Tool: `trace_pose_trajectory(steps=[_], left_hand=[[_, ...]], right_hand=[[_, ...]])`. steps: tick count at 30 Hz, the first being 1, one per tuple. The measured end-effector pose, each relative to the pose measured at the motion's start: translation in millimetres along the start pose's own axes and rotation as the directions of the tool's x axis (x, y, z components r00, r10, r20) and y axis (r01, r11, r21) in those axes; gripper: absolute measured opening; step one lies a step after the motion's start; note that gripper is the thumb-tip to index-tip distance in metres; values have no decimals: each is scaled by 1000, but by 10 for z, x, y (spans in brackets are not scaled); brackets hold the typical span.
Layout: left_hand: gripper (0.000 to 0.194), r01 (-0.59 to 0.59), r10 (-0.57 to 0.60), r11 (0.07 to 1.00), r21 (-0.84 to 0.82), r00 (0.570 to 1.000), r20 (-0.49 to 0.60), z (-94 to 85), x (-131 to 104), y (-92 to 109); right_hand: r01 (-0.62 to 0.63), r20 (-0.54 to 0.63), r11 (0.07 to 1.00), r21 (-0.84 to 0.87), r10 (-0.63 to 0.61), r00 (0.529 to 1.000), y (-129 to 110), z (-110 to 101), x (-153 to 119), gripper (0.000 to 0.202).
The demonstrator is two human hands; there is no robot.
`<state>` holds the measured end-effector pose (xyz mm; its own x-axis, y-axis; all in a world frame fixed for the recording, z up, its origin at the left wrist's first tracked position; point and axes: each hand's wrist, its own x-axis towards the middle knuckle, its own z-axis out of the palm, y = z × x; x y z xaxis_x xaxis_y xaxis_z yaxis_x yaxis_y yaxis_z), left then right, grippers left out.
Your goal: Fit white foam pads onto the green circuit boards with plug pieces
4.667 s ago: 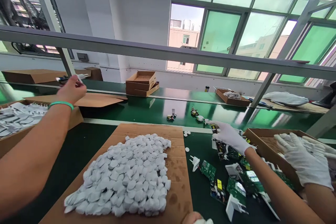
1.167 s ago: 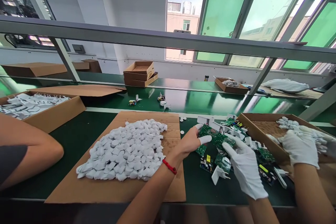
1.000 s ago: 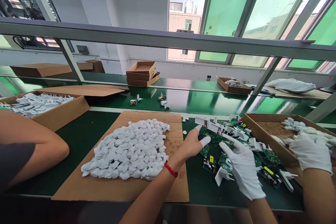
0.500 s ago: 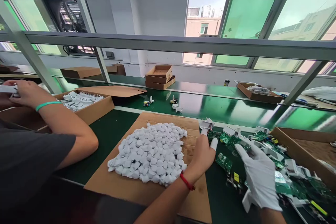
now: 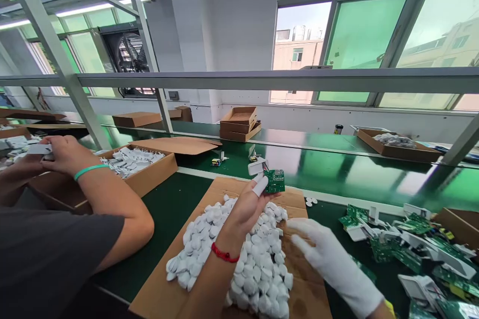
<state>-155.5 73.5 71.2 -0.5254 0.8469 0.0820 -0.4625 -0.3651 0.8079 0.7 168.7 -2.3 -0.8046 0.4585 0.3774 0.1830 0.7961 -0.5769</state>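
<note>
My left hand (image 5: pixel 243 209), with white covers on some fingertips and a red cord at the wrist, grips a green circuit board (image 5: pixel 275 180). A white plastic housing (image 5: pixel 257 166) hangs at the board's upper left, apparently joined by wires. Under that hand, a heap of small white rounded pieces (image 5: pixel 204 234) lies on a flat cardboard sheet (image 5: pixel 160 284). My right hand (image 5: pixel 325 254), in a white glove, hovers over the sheet's right side with its fingers stretched toward the heap. Nothing shows between those fingers.
Many circuit boards with white housings (image 5: pixel 396 244) are piled at right, beside a cardboard box (image 5: pixel 458 224). On the left, a co-worker's arm (image 5: pixel 123 209) reaches past a box of white parts (image 5: pixel 164 172). A metal rail (image 5: pixel 239 81) crosses ahead; stacked trays (image 5: pixel 239 124) stand behind.
My left hand has moved left from the board pile, lifting a circuit board over the cardboard. My gloved right hand has left the pile and come left. The view has shifted right and up.
</note>
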Motion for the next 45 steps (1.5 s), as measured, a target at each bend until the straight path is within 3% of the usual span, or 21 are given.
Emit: trace_pose_trajectory(steps=[3, 6, 9, 11, 17, 21, 24, 28, 32, 34, 36, 37, 39, 40, 42, 45], left_hand=[[42, 50, -49, 999, -12, 997, 51, -48, -82, 6], [59, 69, -68, 997, -20, 995, 71, -109, -151, -42], [61, 42, -41, 998, -38, 999, 35, -171, -184, -116], [59, 52, -52, 998, -31, 999, 8, -191, -191, -157], [63, 103, -104, 994, 35, 995, 10, -182, -178, -212], [62, 90, -90, 993, 75, 996, 3, -229, -164, -262], [57, 85, -87, 991, 105, 996, 10, -266, -168, -296], [56, 78, -83, 986, 150, 996, 29, -253, -186, -301], [58, 66, -71, 976, 209, 997, 14, -214, -191, -272], [60, 51, -59, 974, 219, 998, 29, -204, -190, -254], [62, 42, -58, 970, 238, 996, 62, -193, -195, -239], [63, 41, -65, 965, 260, 994, 83, -184, -201, -234], [65, 52, -101, 944, 325, 985, 138, -156, -217, -238], [65, 51, -124, 931, 361, 975, 183, -140, -224, -245], [63, 16, -159, 904, 426, 940, 303, -110, -236, -268], [56, -91, -157, 866, 492, 884, 440, -82, -245, -288]], right_hand=[[141, 149, 989, -38, -134, 980, -285, 393, 145, 36], [130, 160, 985, -114, -111, 981, -286, 572, 214, 27], [95, 110, 986, -133, -81, 991, -185, 625, 240, 14], [145, 93, 981, -127, -134, 987, -122, 656, 247, 9], [340, 51, 917, -207, -337, 940, -5, 782, 184, 35], [351, 112, 930, -111, -339, 934, -73, 693, 128, 27], [267, 187, 958, 102, -282, 941, -173, 549, 108, 22], [54, 269, 965, 256, -124, 955, -256, 426, 51, 25], [-188, 420, 896, 403, 2, 908, -256, 349, -22, 30], [-207, 330, 897, 392, 73, 941, -208, 288, -33, 25], [-131, 45, 924, 359, 123, 991, -133, 206, -29, 17], [-62, -136, 936, 345, 115, 984, -94, 158, -28, 16], [115, -442, 948, 298, 30, 897, -38, 53, -39, 20], [185, -534, 950, 252, -23, 845, -28, 0, -54, 25], [264, -593, 954, 143, -131, 794, -45, -95, -94, 33], [334, -515, 941, 55, -261, 817, -120, -184, -148, 36]])
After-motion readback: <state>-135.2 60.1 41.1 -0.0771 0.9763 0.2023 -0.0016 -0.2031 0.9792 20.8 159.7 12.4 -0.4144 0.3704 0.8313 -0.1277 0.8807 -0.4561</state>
